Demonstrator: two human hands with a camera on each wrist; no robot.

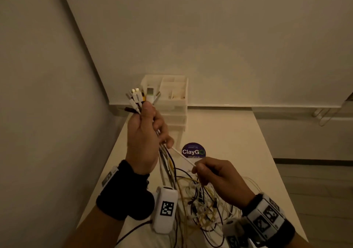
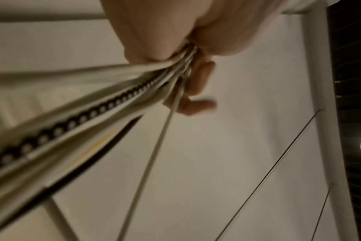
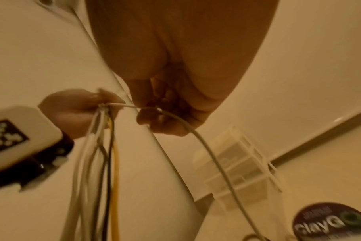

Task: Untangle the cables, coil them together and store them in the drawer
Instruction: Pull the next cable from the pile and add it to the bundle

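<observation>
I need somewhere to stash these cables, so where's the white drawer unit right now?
In the head view the white drawer unit stands at the table's far edge against the wall, just behind the left hand and its cable ends.

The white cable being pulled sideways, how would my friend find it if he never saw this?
Start at the left hand raised over the table, gripping a bunch of cables with plugs on top. One white cable leaves that fist sideways to the right hand, which pinches it. It's the only one stretched straight between hands; the others hang down.
</observation>
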